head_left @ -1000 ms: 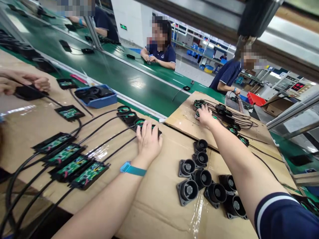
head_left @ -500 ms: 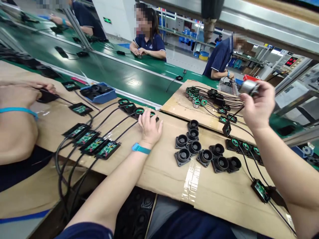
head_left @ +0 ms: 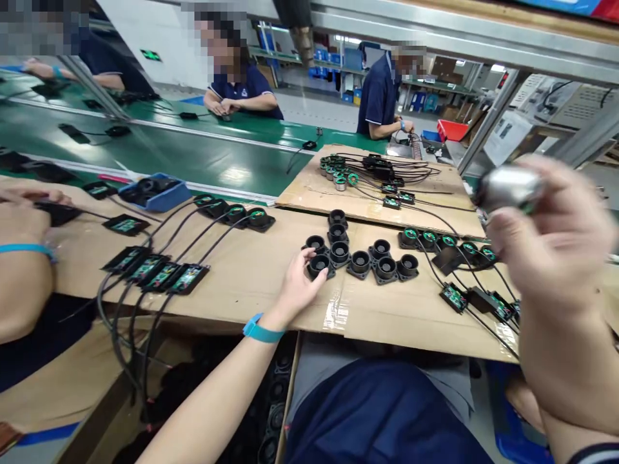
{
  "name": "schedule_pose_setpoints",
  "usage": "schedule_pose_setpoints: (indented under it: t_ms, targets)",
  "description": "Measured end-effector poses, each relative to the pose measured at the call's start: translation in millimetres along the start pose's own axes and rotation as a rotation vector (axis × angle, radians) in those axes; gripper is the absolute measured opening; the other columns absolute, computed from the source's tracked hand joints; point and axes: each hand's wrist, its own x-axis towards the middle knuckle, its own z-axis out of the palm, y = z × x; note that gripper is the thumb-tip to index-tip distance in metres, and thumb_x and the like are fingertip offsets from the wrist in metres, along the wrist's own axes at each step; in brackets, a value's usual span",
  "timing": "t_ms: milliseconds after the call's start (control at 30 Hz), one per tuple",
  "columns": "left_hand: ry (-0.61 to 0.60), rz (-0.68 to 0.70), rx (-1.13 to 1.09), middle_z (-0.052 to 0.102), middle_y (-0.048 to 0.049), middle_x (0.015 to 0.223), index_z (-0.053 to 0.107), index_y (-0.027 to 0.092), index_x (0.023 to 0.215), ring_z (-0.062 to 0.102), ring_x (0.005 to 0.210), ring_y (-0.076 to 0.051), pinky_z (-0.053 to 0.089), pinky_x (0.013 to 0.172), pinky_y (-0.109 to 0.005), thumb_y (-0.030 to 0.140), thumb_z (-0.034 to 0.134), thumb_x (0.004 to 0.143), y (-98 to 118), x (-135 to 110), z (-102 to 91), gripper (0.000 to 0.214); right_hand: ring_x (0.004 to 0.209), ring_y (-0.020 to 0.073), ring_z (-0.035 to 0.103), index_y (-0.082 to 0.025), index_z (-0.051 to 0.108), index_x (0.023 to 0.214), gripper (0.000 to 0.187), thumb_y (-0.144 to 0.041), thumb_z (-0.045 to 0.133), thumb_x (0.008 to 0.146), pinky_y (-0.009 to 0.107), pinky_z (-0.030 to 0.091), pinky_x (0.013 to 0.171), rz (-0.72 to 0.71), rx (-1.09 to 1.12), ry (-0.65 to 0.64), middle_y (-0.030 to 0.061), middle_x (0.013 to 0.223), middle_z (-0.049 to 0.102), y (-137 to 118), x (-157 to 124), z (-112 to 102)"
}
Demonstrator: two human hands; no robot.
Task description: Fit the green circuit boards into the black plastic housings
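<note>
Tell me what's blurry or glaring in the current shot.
In the head view, the right hand and the silvery part it holds are motion-blurred; in the head view, glare whitens the clear tape and a patch of green belt; in the head view, the left hand looks sharper.

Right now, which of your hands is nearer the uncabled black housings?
Left. The left hand is at the near left edge of the housings; the right hand is off to their right, raised, holding a silvery part.
</note>
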Motion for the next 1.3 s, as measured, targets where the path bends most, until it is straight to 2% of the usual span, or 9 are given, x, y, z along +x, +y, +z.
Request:
schedule_pose_setpoints:
  t_ms: [133, 300, 400, 500, 700, 833, 1067, 1167, 1300]
  targets:
    - [-0.007, -0.032, 0.094, 0.064, -0.0143, 0.126, 0.053, 0.018, 0.136, 0.063, 0.114, -0.029, 0.053, 0.102, -0.048, 0.038, 0.072, 0.083, 10.7, -11.9, 7.9, 0.059, 0.121, 0.0299, 0.065, -0.03, 0.057, 0.141, 0.049, -0.032, 0.067, 0.093, 0.052, 0.054, 0.105, 0.023, -0.112, -0.452, 0.009, 0.13, 0.067, 5.2, -64.3, 31.0]
    - [0.045, -0.053, 0.228, 0.065, -0.011, 0.105, 0.064, 0.019, 0.106, 0.061, 0.108, -0.033, 0.051, 0.098, -0.052, 0.053, 0.081, 0.075, 32.0, -40.0, 24.3, 0.049, 0.107, 0.033, 0.07, -0.016, 0.057, 0.138, 0.045, -0.023, 0.062, 0.094, 0.045, 0.057, 0.091, 0.16, -0.391, -0.959, 0.0182, 0.125, 0.067, 18.5, -122.2, 66.5]
    - [0.024, -0.105, 0.146, 0.062, -0.0164, 0.122, 0.055, 0.016, 0.124, 0.058, 0.121, -0.036, 0.049, 0.105, -0.055, 0.049, 0.08, 0.077, 42.2, -57.9, 34.0, 0.063, 0.103, 0.0353, 0.071, -0.009, 0.06, 0.131, 0.04, -0.021, 0.063, 0.093, 0.043, 0.056, 0.087, 0.258, -0.525, -1.118, 0.0222, 0.117, 0.069, 18.3, -139.5, 88.4]
    - [-0.065, -0.134, -0.015, 0.057, -0.0195, 0.14, 0.039, 0.016, 0.145, 0.056, 0.132, -0.033, 0.046, 0.112, -0.053, 0.038, 0.07, 0.086, 48.3, -68.8, 38.5, 0.07, 0.107, 0.0368, 0.07, -0.005, 0.061, 0.127, 0.04, -0.023, 0.067, 0.091, 0.044, 0.055, 0.09, 0.368, -0.52, -1.104, 0.0245, 0.118, 0.068, 23.1, -151.9, 104.0]
    - [-0.113, -0.127, -0.093, 0.064, -0.0143, 0.135, 0.053, 0.02, 0.134, 0.06, 0.127, -0.03, 0.047, 0.111, -0.05, 0.038, 0.071, 0.087, 56.0, -73.3, 39.9, 0.053, 0.131, 0.0344, 0.059, -0.009, 0.052, 0.143, 0.065, -0.028, 0.076, 0.085, 0.048, 0.049, 0.109, 0.33, -0.299, -0.891, 0.0245, 0.142, 0.057, 49.5, -176.9, 101.6]
    - [-0.092, -0.096, -0.086, 0.065, -0.0139, 0.133, 0.053, 0.019, 0.133, 0.061, 0.126, -0.03, 0.048, 0.111, -0.049, 0.039, 0.07, 0.089, 58.0, -76.3, 41.6, 0.051, 0.133, 0.0325, 0.058, -0.011, 0.057, 0.139, 0.053, -0.026, 0.071, 0.09, 0.051, 0.045, 0.114, 0.294, -0.175, -0.81, 0.0214, 0.14, 0.061, 57.9, -185.8, 95.9]
    - [-0.062, -0.09, -0.084, 0.068, -0.0121, 0.127, 0.056, 0.02, 0.13, 0.065, 0.119, -0.028, 0.052, 0.107, -0.045, 0.042, 0.073, 0.088, 58.0, -80.9, 39.5, 0.05, 0.1, 0.027, 0.071, -0.018, 0.067, 0.117, 0.036, -0.033, 0.077, 0.086, 0.042, 0.058, 0.091, 0.45, -0.199, -0.694, 0.0129, 0.109, 0.073, 50.6, -196.8, 111.0]
    - [-0.059, -0.091, -0.083, 0.068, -0.0116, 0.127, 0.056, 0.02, 0.13, 0.065, 0.119, -0.027, 0.051, 0.107, -0.045, 0.041, 0.073, 0.088, 57.7, -81.0, 39.8, 0.05, 0.083, 0.0239, 0.07, -0.018, 0.067, 0.105, 0.037, -0.04, 0.083, 0.08, 0.037, 0.058, 0.078, 0.535, -0.199, -0.674, 0.0074, 0.09, 0.073, 50.2, -197.6, 117.8]
    - [-0.068, -0.083, -0.047, 0.068, -0.0118, 0.127, 0.056, 0.02, 0.13, 0.065, 0.119, -0.028, 0.052, 0.106, -0.046, 0.041, 0.073, 0.088, 56.6, -79.3, 41.2, 0.05, 0.078, 0.0223, 0.068, -0.02, 0.065, 0.099, 0.041, -0.045, 0.087, 0.075, 0.034, 0.056, 0.073, 0.565, -0.158, -0.645, 0.0051, 0.087, 0.072, 51.9, -196.9, 123.5]
